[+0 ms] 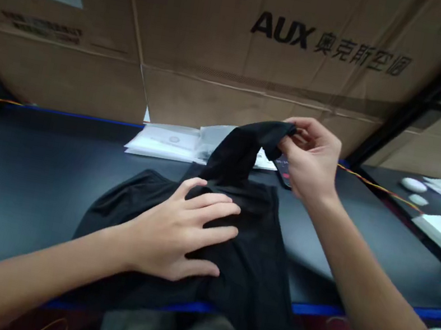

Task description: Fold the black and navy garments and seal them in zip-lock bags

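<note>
Nearest me, the black garment (254, 262) lies on the dark tabletop (31, 171), its lower part hanging over the blue front edge (317, 309). My left hand (187, 233) rests across it, palm down, fingers spread and gripping nothing. Farther out, my right hand (313, 158) holds a narrow end of the cloth, raised off the table, pinched between thumb and fingers. A phone (284, 175) lies just behind that hand, partly hidden. White packets (165, 141) sit behind the lifted cloth, before a big cardboard box (234, 36) printed "AUX".
</note>
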Demonstrator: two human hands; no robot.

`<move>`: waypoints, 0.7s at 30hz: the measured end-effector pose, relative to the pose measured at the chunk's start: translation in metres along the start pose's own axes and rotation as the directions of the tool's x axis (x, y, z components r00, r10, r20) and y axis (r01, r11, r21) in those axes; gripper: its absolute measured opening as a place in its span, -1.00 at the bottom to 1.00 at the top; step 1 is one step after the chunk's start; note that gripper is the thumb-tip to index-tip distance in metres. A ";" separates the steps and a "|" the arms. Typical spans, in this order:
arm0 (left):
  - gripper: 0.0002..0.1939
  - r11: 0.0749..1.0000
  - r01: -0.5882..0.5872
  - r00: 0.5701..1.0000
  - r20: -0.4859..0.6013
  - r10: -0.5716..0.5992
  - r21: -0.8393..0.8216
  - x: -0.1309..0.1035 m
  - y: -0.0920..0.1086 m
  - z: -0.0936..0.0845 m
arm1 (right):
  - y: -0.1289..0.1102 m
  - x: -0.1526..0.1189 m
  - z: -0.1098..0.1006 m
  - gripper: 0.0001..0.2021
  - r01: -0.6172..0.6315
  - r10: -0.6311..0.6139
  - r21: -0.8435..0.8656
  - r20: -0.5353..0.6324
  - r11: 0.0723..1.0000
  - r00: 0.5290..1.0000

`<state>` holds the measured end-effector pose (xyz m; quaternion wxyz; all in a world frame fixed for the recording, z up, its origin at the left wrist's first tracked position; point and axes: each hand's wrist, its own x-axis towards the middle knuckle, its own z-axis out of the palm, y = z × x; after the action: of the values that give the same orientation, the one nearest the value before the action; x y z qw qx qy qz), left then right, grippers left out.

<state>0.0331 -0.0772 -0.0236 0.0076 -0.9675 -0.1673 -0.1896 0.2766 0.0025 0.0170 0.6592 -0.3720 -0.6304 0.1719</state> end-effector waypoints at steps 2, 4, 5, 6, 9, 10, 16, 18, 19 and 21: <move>-0.63 0.999 0.046 0.999 0.019 -0.046 0.021 0.001 0.001 0.006 | -0.001 0.003 -0.002 -0.81 0.049 -0.048 0.014 -0.053 0.999 0.997; -0.62 0.994 0.107 0.992 0.068 -0.107 0.008 0.002 0.003 0.012 | -0.002 0.002 -0.002 -0.77 0.072 -0.070 0.035 -0.061 0.997 0.996; -0.61 0.991 0.135 0.987 0.088 -0.134 -0.007 0.003 0.003 0.013 | -0.003 0.001 -0.001 -0.76 0.078 -0.075 0.046 -0.060 0.996 0.995; -0.60 0.987 0.157 0.983 0.100 -0.153 -0.030 0.003 0.004 0.014 | -0.004 0.000 0.000 -0.75 0.083 -0.080 0.055 -0.060 0.995 0.995; -0.60 0.974 0.213 0.977 0.030 -0.211 -0.083 0.004 0.002 0.010 | -0.008 -0.007 0.004 -0.74 0.079 -0.075 0.064 -0.056 0.995 0.996; -0.61 0.966 0.249 0.968 -0.024 -0.251 -0.076 0.005 0.000 0.008 | -0.011 -0.009 0.005 -0.73 0.073 -0.070 0.066 -0.058 0.995 0.996; -0.49 0.917 0.375 0.925 -0.127 -0.359 0.136 0.005 -0.018 0.006 | -0.038 -0.017 0.014 -0.71 0.045 -0.034 0.221 -0.052 0.974 0.998; -0.64 0.924 0.354 0.935 -0.091 -0.343 0.148 0.004 -0.022 0.009 | -0.049 -0.016 0.019 -0.73 0.042 -0.025 0.308 -0.058 0.951 0.998; -0.73 0.932 0.338 0.940 -0.097 -0.328 0.131 0.003 -0.023 0.009 | -0.054 -0.015 0.020 -0.75 0.044 -0.020 0.339 -0.073 0.940 0.997; -0.78 0.955 0.296 0.944 -0.158 -0.288 0.027 0.003 -0.026 0.005 | -0.063 -0.010 0.020 -0.77 0.045 -0.005 0.354 -0.113 0.934 0.994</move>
<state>0.0293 -0.0515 -0.0281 0.0165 -0.9141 -0.3125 -0.2577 0.2409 -0.0413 0.0532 0.7515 -0.2475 -0.5564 0.2538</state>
